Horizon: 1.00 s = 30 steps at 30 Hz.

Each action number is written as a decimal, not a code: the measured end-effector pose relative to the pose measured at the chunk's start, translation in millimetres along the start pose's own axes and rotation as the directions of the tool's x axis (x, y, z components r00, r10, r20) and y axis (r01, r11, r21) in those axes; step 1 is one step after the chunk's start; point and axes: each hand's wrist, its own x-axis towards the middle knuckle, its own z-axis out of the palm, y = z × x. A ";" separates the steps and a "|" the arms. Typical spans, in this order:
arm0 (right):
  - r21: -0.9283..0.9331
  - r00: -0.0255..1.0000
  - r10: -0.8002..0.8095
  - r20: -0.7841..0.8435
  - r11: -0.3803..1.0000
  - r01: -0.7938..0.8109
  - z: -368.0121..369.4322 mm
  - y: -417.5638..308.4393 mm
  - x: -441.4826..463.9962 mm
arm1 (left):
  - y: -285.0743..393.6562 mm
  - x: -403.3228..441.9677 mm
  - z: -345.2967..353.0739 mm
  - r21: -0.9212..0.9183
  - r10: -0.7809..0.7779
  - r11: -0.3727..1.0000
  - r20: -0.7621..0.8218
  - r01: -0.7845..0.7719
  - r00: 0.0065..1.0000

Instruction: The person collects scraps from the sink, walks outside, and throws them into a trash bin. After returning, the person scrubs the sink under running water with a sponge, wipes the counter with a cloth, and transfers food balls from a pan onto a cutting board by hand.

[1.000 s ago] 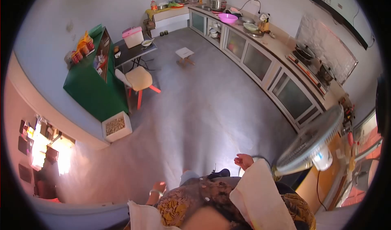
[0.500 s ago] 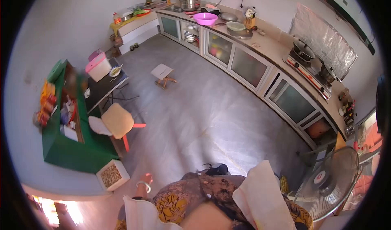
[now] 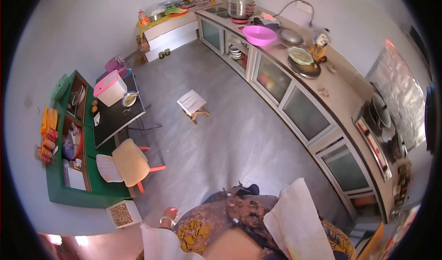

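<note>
My left hand point(image 3: 170, 213) hangs low beside my patterned clothing point(image 3: 198, 230), with a pale bracelet at its wrist. It is small and foreshortened here, so how its fingers are set does not show clearly. No object shows in it. Nearest to it on the floor is a white box of small brown pieces point(image 3: 121, 215), apart from the hand. A white cloth flap point(image 3: 299, 221) covers my right side, and my right hand is out of sight.
Ahead on the floor stands a small folding stool point(image 3: 192, 102). To the left are a padded chair point(image 3: 131, 163), a black table point(image 3: 110, 122) and a green cabinet point(image 3: 69, 193). A long counter point(image 3: 338, 96) with a pink basin point(image 3: 259, 35) and a stove point(image 3: 373, 142) runs along the right.
My view has turned rightward and moved forward; the stool and counter look closer. The fan at the lower right has left the view. My left hand has dropped slightly lower in view.
</note>
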 end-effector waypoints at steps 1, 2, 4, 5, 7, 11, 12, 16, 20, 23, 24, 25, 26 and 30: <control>-0.011 0.998 -0.053 0.026 0.999 0.054 22.9 -48.4 11.8 | -8.0 7.8 6.4 -0.013 -0.071 0.997 0.040 0.072 0.997; -0.010 0.991 -0.122 0.060 0.992 0.123 48.3 -95.8 18.9 | -14.5 15.7 12.9 -0.020 -0.127 0.991 0.080 0.129 0.989; 0.034 0.963 -0.244 0.113 0.970 0.241 101.1 -181.1 32.7 | -7.7 38.0 12.1 -0.012 -0.203 0.978 0.136 0.206 0.970; 0.045 0.951 -0.264 0.160 0.965 0.260 121.6 -209.0 49.6 | 4.2 54.2 9.9 -0.003 -0.237 0.971 0.162 0.240 0.958; 0.068 0.920 -0.310 0.239 0.951 0.302 154.6 -258.8 92.7 | 30.4 95.7 -1.6 0.022 -0.261 0.965 0.186 0.261 0.947; 0.046 0.915 -0.158 0.371 0.987 0.152 178.8 -306.8 192.8 | 101.2 207.4 -43.6 0.086 -0.229 0.972 0.171 0.217 0.958; -0.047 0.968 -0.064 0.243 0.996 0.078 186.0 -307.9 182.1 | 118.1 236.5 -53.4 0.131 -0.198 0.975 0.169 0.177 0.966; -0.090 0.991 0.015 0.133 0.996 -0.003 173.9 -341.0 244.1 | 265.0 396.4 -129.3 0.632 0.302 0.723 0.075 -0.279 0.950; -0.056 0.992 0.054 0.110 0.997 -0.048 148.1 -382.6 345.3 | 482.2 480.8 -205.6 -0.196 0.285 0.910 -0.349 -0.366 0.893; -0.057 0.990 0.077 0.120 0.996 -0.071 170.2 -441.8 406.0 | 568.0 512.9 -226.5 -0.026 0.357 0.926 -0.271 -0.377 0.894; -0.045 0.987 0.061 0.149 0.997 -0.055 184.8 -467.6 432.4 | 599.4 512.5 -234.3 -0.063 0.343 0.924 -0.299 -0.377 0.890; -0.010 0.981 0.043 0.190 0.999 -0.041 199.6 -492.6 461.6 | 626.9 522.8 -246.1 -0.092 0.338 0.918 -0.323 -0.385 0.884; 0.013 0.972 0.013 0.234 1.000 -0.017 217.1 -525.9 479.8 | 632.4 529.9 -241.5 -0.111 0.297 0.934 -0.287 -0.340 0.911; 0.012 0.902 -0.104 0.419 0.994 0.109 341.1 -734.9 399.5 | 518.6 593.4 -145.7 0.262 0.395 0.897 -0.110 -0.357 0.912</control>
